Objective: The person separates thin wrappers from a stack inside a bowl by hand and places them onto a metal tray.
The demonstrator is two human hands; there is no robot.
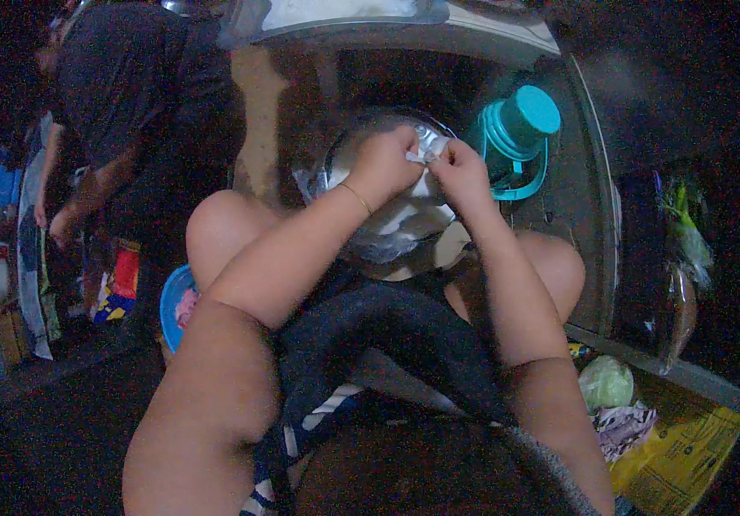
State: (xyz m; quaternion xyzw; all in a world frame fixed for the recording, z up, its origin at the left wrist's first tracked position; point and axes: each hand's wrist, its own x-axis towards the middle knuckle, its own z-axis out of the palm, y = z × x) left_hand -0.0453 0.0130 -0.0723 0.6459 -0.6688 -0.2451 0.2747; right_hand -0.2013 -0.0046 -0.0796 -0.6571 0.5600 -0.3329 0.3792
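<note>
Between my knees is a round metal bowl (400, 222) with whitish contents and clear plastic around its rim. Above its far part, my left hand (390, 162) and my right hand (462, 176) meet, nearly touching. Both sets of fingers pinch a small whitish plastic piece (428, 147) from its two sides. The exact shape of the piece is hard to make out.
A teal bucket with a mug (531, 112) stands right of the bowl. A blue basin (177, 297) with pink contents is by my left knee. Another person (121, 95) is at the left. A cabbage (606, 383) and yellow sacking (684, 451) lie at the lower right.
</note>
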